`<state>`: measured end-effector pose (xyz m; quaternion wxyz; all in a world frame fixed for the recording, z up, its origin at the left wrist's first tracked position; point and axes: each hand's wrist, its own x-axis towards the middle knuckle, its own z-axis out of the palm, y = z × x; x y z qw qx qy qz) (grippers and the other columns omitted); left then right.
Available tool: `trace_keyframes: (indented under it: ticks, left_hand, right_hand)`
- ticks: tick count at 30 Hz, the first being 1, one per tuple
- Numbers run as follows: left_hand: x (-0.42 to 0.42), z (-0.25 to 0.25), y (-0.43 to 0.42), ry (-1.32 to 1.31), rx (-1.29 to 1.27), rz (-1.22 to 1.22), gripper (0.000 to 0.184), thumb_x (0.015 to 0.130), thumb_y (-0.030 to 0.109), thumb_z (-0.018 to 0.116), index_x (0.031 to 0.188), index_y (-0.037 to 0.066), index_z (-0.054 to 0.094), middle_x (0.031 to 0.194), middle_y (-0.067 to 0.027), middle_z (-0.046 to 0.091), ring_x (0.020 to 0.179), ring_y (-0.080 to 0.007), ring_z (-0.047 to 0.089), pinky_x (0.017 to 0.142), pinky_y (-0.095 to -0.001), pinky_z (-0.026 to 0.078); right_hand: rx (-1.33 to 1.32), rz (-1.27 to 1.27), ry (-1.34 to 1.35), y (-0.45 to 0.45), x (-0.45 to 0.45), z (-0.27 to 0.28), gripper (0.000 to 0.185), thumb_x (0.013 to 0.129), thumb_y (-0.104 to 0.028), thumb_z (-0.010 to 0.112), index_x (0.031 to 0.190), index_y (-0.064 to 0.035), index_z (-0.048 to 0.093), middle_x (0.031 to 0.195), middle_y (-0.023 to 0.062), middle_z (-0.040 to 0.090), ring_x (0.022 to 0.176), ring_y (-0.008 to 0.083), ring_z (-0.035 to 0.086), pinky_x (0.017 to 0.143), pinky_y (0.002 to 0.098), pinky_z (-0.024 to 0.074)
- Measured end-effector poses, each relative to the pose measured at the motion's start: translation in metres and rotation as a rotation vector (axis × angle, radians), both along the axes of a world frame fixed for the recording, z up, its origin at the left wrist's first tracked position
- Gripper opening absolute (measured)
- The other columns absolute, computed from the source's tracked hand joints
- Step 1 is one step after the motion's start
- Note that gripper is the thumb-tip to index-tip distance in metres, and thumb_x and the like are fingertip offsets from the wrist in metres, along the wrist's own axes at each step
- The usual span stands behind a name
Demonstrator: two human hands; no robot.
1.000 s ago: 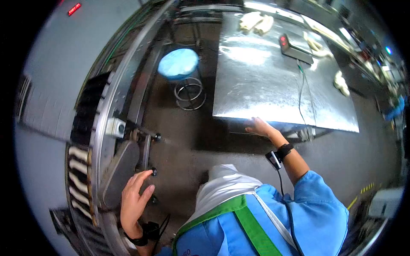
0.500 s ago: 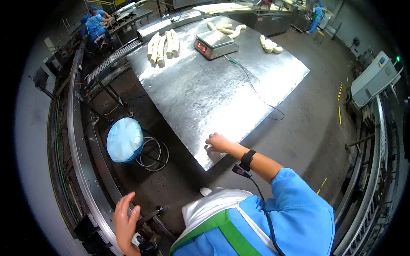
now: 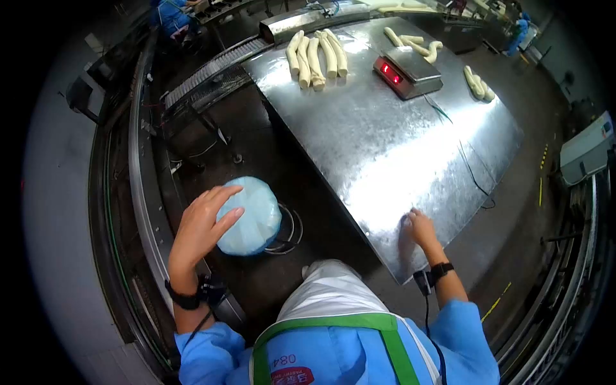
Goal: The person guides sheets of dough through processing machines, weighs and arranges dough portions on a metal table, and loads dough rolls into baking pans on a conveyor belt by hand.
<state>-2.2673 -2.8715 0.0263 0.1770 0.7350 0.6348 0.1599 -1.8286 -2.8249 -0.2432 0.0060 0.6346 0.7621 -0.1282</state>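
My left hand (image 3: 204, 224) is raised with thumb and fingers apart and nothing between them; it overlaps the blue-covered round stool (image 3: 251, 218) in view. My right hand (image 3: 420, 228) is at the near end of the metal table (image 3: 346, 147), fingers curled down at its surface, with no object visible in it. Several pale dough strips (image 3: 314, 61) lie side by side at the table's far left. A scale (image 3: 407, 70) with a red display stands farther back, with more dough pieces (image 3: 410, 43) behind it and a small dough bundle (image 3: 478, 83) to its right.
A conveyor rail (image 3: 138, 167) runs along the left. A roller conveyor (image 3: 215, 72) meets the table's far left side. The scale's cable (image 3: 471, 167) trails over the right edge. A grey machine (image 3: 587, 147) stands at the right. People in blue (image 3: 172, 16) are far off.
The view has swung round, with the table now at centre right. My left hand has risen and now overlaps the stool. My right hand stays by the table's near end.
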Motion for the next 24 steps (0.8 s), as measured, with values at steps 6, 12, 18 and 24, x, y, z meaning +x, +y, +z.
trace_keyframes:
  ticks: [6,12,18,24]
  left_hand:
    - [-0.019,-0.005,0.120,0.042,0.124,-0.209,0.031,0.078,0.022,0.054,0.105,0.005,0.053,0.094,-0.0125,0.055,0.088,-0.0250,0.053,0.076,-0.0315,0.041]
    - [-0.015,-0.008,0.191,0.094,0.121,-0.377,0.033,0.079,0.029,0.053,0.103,0.006,0.054,0.094,-0.0113,0.057,0.087,-0.0281,0.053,0.075,-0.0351,0.042]
    - [0.007,0.003,0.255,0.170,0.082,-0.566,0.035,0.080,0.035,0.050,0.102,0.007,0.055,0.094,-0.0122,0.057,0.088,-0.0290,0.053,0.076,-0.0363,0.042]
    - [-0.025,0.005,0.339,0.203,-0.024,-0.524,0.036,0.080,0.030,0.053,0.107,0.006,0.052,0.100,-0.0120,0.057,0.088,-0.0245,0.056,0.077,-0.0319,0.043]
  right_hand:
    - [0.054,-0.141,0.004,0.003,-0.007,-0.005,0.028,0.070,-0.016,0.055,0.096,-0.0072,0.058,0.110,0.0157,0.052,0.092,0.0311,0.054,0.079,0.0391,0.0427]
    - [-0.037,-0.270,-0.033,0.020,-0.025,0.022,0.025,0.069,-0.019,0.057,0.091,-0.0056,0.058,0.107,0.0161,0.053,0.089,0.0320,0.055,0.077,0.0384,0.0444]
    - [0.051,-0.306,0.067,0.016,-0.026,0.010,0.032,0.067,-0.021,0.061,0.094,-0.0056,0.058,0.109,0.0166,0.052,0.094,0.0321,0.053,0.080,0.0380,0.0432]
    - [-0.026,-0.490,0.106,0.024,-0.035,0.008,0.036,0.067,-0.024,0.063,0.098,-0.0064,0.056,0.111,0.0155,0.050,0.095,0.0326,0.051,0.079,0.0420,0.0424]
